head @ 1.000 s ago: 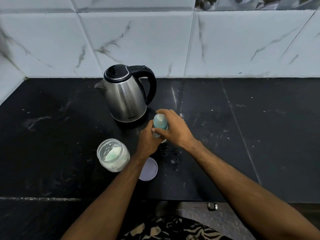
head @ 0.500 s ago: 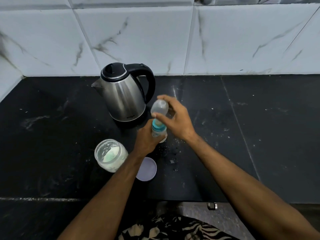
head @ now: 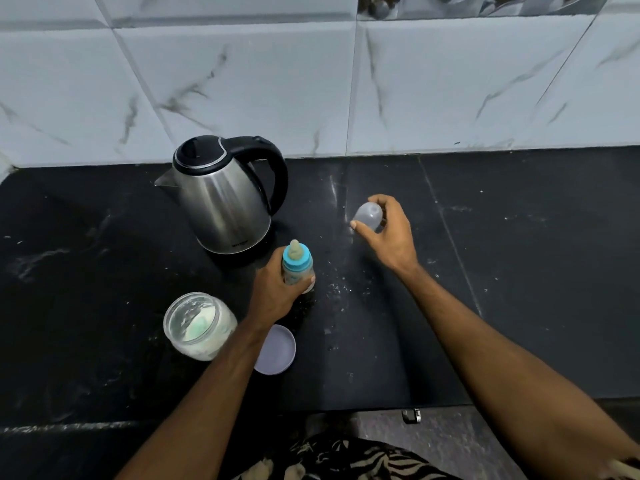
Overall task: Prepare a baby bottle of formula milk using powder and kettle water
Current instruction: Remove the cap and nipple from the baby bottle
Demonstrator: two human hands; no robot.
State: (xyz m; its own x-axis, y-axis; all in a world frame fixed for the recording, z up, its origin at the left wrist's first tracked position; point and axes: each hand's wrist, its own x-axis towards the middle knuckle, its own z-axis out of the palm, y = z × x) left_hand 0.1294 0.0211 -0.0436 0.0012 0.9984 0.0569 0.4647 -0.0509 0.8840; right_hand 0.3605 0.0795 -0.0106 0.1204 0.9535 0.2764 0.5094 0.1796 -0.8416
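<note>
Both forearms (head: pixel 221 382) are bare, without sleeves. At the bottom edge shows a garment (head: pixel 332 459) with black and cream zebra-like stripes.

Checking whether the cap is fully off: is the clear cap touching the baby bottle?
Apart. The head view shows the clear cap pinched in the right hand, with bare black counter between it and the baby bottle.

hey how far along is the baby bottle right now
Early. Done: the powder jar is open, its lid lying beside it, and the clear cap is off the bottle, pinched in the right hand. In hand: the left hand grips the bottle on the counter. Left: the blue teat ring is on; powder and water from the kettle remain.
</note>
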